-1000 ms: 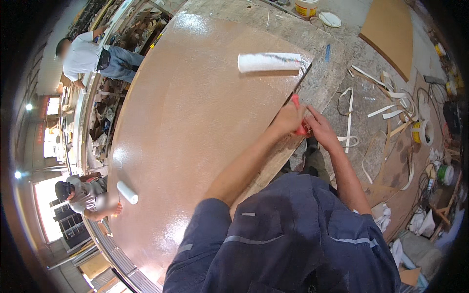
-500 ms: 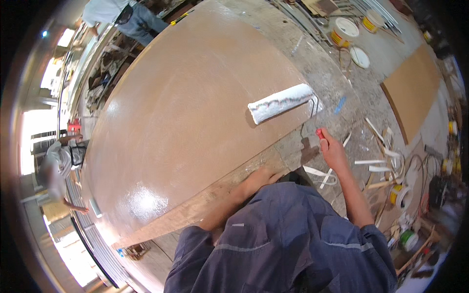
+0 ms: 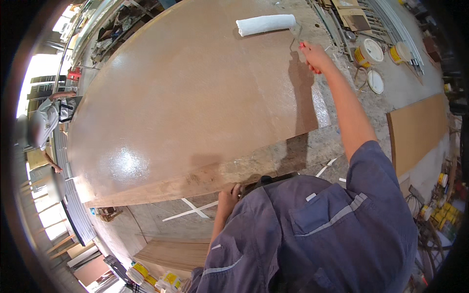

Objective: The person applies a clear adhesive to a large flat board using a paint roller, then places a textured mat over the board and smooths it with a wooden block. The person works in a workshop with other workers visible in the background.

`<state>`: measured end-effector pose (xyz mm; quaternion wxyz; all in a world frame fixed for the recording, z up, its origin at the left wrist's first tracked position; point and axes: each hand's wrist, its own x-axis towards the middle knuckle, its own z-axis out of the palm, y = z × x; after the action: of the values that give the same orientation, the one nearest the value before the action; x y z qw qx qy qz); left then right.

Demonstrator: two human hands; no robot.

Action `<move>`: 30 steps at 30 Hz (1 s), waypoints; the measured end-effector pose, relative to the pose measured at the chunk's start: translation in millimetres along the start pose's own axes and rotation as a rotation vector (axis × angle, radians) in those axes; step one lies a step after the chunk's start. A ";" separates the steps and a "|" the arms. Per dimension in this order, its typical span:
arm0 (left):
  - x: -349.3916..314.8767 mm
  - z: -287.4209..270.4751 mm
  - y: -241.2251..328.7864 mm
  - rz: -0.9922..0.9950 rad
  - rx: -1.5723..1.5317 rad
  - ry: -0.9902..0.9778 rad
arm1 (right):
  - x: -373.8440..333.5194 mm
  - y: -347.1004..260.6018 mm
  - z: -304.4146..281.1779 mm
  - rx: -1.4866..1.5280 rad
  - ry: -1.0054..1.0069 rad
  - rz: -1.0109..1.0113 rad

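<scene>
My right hand [image 3: 316, 56] is closed round the red handle of a paint roller, arm stretched out toward the far right part of the panel. The roller's white fluffy sleeve [image 3: 266, 25] rests on the large brown panel [image 3: 195, 102], whose surface shines wet in places. A thin wire frame joins sleeve and handle. Close to my waist, at the near edge of the panel, my left hand [image 3: 228, 198] has its fingers curled in; whatever may be in them is hidden. Shadows of my arm and the roller fall on the panel.
White and yellow buckets [image 3: 370, 52] and a round white lid [image 3: 375, 82] stand on the right floor, near a brown board [image 3: 417, 132]. White strips [image 3: 190, 211] lie below the panel. At the far left, another person [image 3: 48, 119] stands beside stacked long metal profiles.
The roller has gone away from me across the panel, my right arm reaching out with it. My left hand has drawn back from the panel's edge toward my waist, fingers curling.
</scene>
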<state>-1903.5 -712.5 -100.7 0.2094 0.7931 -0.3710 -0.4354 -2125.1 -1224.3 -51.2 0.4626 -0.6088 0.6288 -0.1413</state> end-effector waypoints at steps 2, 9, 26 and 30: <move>1.8 -2.5 -12.7 -0.040 -0.049 0.029 | -33.0 33.9 -6.1 -0.088 -0.047 -0.036; 21.4 -10.8 -25.9 0.078 -0.088 0.223 | -255.3 146.9 -18.5 -0.070 0.027 0.152; 37.8 5.4 -34.9 0.094 0.055 0.590 | 5.1 24.0 -5.6 -0.256 0.038 -0.059; 42.5 12.3 -36.4 -0.006 0.151 0.633 | 150.5 -69.0 13.1 -0.373 0.058 -0.087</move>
<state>-1884.5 -722.2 -153.8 0.2536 0.9035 -0.3164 -0.1389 -2045.9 -1369.2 -68.8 0.3169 -0.7063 0.6302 -0.0597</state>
